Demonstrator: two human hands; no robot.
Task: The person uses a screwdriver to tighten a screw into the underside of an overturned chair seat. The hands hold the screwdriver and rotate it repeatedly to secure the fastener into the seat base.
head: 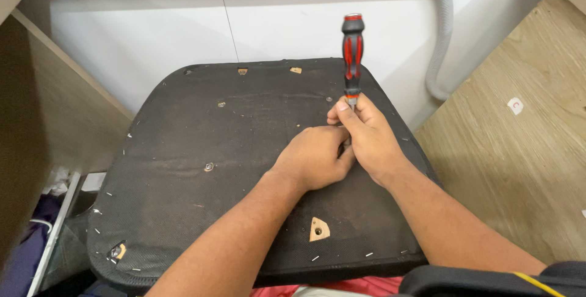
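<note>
While the right hand (366, 141) pinches the shaft of the upright red-and-black screwdriver (352, 53) near the right edge of the black upholstered seat underside (183, 199), the left hand (314, 158) closes its grip beside the tip, seemingly steadying it

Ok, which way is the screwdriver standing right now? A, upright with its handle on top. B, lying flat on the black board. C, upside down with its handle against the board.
A: the screwdriver stands upright on the black board, red-and-black handle on top, right hand pinching its shaft.
</note>
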